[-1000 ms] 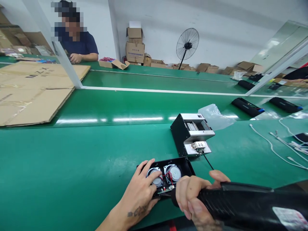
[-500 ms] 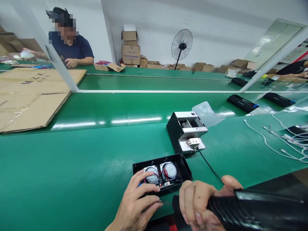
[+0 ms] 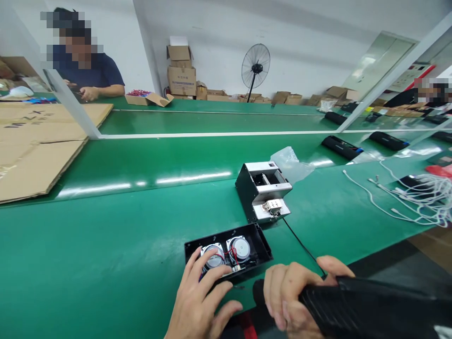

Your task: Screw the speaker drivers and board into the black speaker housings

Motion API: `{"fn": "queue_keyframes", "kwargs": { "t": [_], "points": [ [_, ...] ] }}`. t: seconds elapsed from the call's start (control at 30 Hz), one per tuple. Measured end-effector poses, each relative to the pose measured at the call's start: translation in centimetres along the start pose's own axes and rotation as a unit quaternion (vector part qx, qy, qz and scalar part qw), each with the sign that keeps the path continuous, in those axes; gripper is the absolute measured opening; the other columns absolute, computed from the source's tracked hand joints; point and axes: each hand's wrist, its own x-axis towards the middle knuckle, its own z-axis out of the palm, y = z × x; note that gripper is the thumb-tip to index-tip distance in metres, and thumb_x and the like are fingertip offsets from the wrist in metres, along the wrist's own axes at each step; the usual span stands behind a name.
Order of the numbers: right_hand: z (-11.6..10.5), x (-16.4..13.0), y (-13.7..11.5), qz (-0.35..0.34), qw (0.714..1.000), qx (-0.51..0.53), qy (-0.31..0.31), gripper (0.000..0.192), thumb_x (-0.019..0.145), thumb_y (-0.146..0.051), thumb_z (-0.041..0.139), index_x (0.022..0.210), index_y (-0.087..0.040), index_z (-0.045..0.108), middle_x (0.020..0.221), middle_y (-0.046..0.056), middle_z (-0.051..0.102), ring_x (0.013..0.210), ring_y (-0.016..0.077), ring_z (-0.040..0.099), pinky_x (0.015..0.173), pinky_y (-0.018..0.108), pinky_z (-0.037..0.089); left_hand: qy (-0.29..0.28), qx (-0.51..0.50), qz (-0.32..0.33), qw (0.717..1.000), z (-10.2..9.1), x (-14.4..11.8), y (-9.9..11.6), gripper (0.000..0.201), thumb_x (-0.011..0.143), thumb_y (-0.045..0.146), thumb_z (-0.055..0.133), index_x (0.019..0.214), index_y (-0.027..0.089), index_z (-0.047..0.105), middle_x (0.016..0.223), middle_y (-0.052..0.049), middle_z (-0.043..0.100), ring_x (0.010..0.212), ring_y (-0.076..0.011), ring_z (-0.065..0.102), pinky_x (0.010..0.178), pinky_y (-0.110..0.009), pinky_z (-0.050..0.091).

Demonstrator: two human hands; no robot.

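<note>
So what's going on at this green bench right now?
A person is working on an open black plastic speaker housing with two round silver speaker drivers inside, lying on the green work surface. The left hand rests its fingers on the housing, while the right hand grips a black handheld power tool. A small black and silver machine sits just behind.

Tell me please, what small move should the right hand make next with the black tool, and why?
Probably bring the black tool forward so its tip meets the open speaker housing. The right hand grips the tool, whose tip lies just short of the housing's near edge. The left hand rests on the housing, fingers over one of the two speakers, steadying it.
</note>
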Motion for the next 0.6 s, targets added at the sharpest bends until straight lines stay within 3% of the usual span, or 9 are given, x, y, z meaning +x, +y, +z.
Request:
{"fn": "queue_keyframes", "kwargs": {
  "t": [0.07,0.2,0.33,0.43,0.6],
  "points": [
    [0.2,0.8,-0.7,-0.027,0.999,0.001,0.046,0.050,0.100,-0.031,0.076,0.140,-0.044,0.048,0.065,-0.008,0.063,0.045,0.0147,0.054,0.047,0.029,0.046,0.007,0.009,-0.022,1.000,0.0,0.0,-0.3,0.021,0.101,0.045,0.070,0.105,0.025,0.071,0.120,-0.001,0.077,0.143,-0.0267,0.050,0.135,-0.041,0.018],
    [-0.3,2.1,-0.9,-0.042,0.993,-0.008,0.107,0.047,0.096,-0.043,0.082,0.134,-0.037,0.056,0.063,-0.009,0.058,0.045,0.0134,0.047,0.049,0.029,0.043,-0.015,0.073,-0.036,0.997,0.6,-1.0,-1.9,0.018,0.099,0.040,0.068,0.095,0.022,0.070,0.128,-0.005,0.073,0.149,-0.0324,0.043,0.136,-0.045,0.012],
    [-0.9,2.6,0.4,-0.068,0.994,-0.014,0.086,0.038,0.100,-0.037,0.075,0.134,-0.036,0.057,0.061,-0.009,0.054,0.042,0.0126,0.043,0.045,0.027,0.041,-0.045,0.089,-0.041,0.994,1.6,-2.2,-3.4,0.006,0.088,0.024,0.073,0.084,0.023,0.068,0.137,-0.004,0.070,0.154,-0.0347,0.038,0.136,-0.051,0.011],
    [-0.7,2.5,1.2,-0.059,0.996,-0.007,0.061,0.037,0.102,-0.034,0.073,0.135,-0.038,0.056,0.060,-0.010,0.054,0.041,0.0128,0.044,0.042,0.025,0.041,-0.054,0.057,-0.044,0.996,1.9,-2.3,-3.9,0.010,0.085,0.016,0.072,0.084,0.025,0.069,0.138,0.000,0.069,0.155,-0.0321,0.035,0.135,-0.051,0.013],
    [0.7,1.8,1.4,-0.040,0.999,0.027,0.020,0.046,0.103,-0.037,0.072,0.142,-0.043,0.048,0.060,-0.010,0.054,0.039,0.0137,0.044,0.039,0.025,0.041,-0.038,-0.006,-0.058,0.998,1.5,-1.5,-3.9,0.012,0.085,0.021,0.081,0.083,0.027,0.070,0.134,0.003,0.072,0.152,-0.0291,0.040,0.135,-0.044,0.012]
  ]
}}
